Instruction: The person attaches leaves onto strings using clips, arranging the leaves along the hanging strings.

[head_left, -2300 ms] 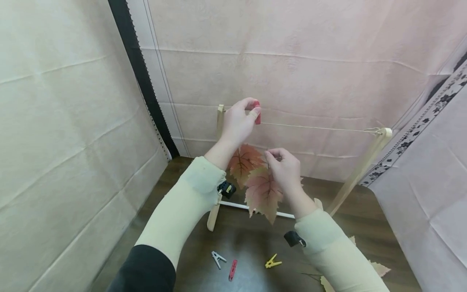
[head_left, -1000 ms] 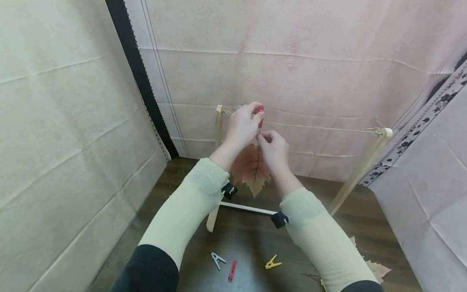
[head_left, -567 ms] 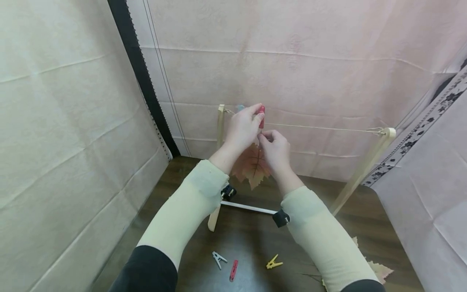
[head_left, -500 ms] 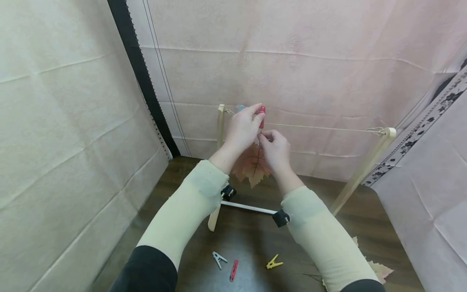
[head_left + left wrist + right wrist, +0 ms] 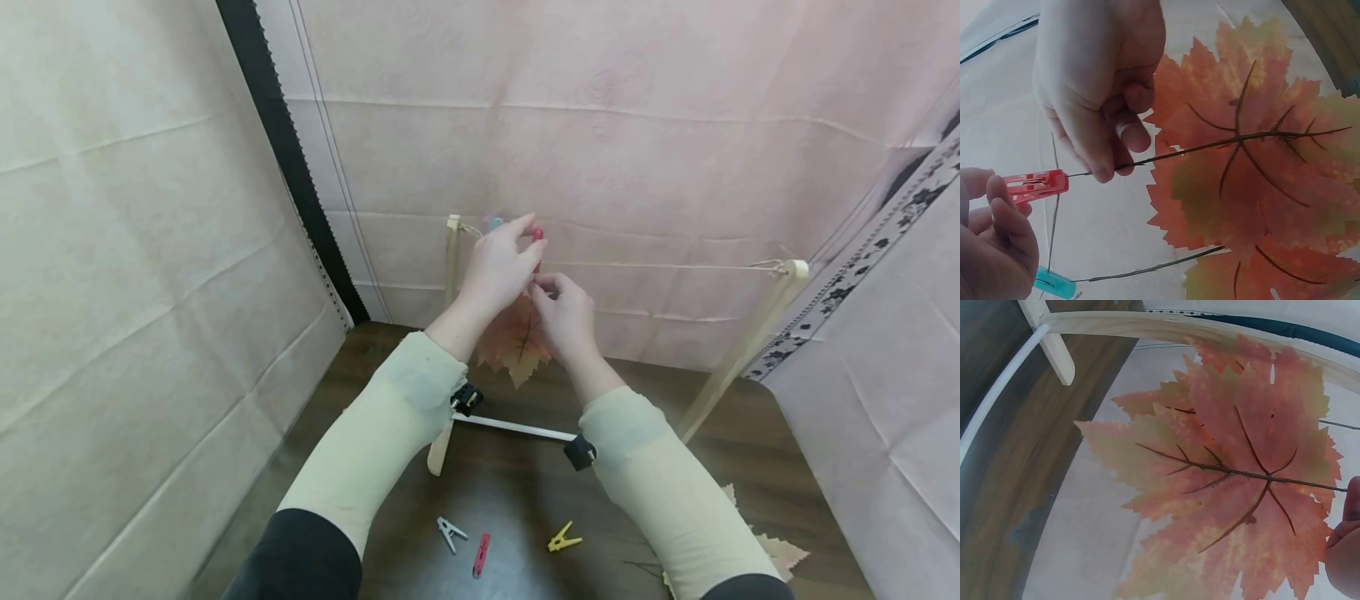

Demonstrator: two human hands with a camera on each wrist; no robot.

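Note:
My left hand [image 5: 501, 265] pinches a red clothespin [image 5: 1038, 184] up at the thin string [image 5: 645, 265]. My right hand [image 5: 566, 321] holds the stem of an orange-red maple leaf [image 5: 1241, 156] between thumb and finger, just below the clothespin. In the left wrist view the stem's end meets the clothespin's tip; whether it is gripped there, I cannot tell. A blue clothespin [image 5: 1057, 282] beside it sits on the string with a second leaf's stem at its tip. That second leaf [image 5: 1272, 275] hangs partly behind the first.
The string runs between wooden posts [image 5: 742, 350] joined by a white rod [image 5: 517, 427]. On the dark table lie a grey clothespin [image 5: 451, 533], a red clothespin [image 5: 482, 556] and a yellow clothespin [image 5: 563, 537]. Pale leaves [image 5: 780, 552] lie by the right sleeve.
My right hand has carried the leaf up and left until its stem reached the red clothespin. Most recently, the clothespin in my left hand has dipped slightly, and the string with it.

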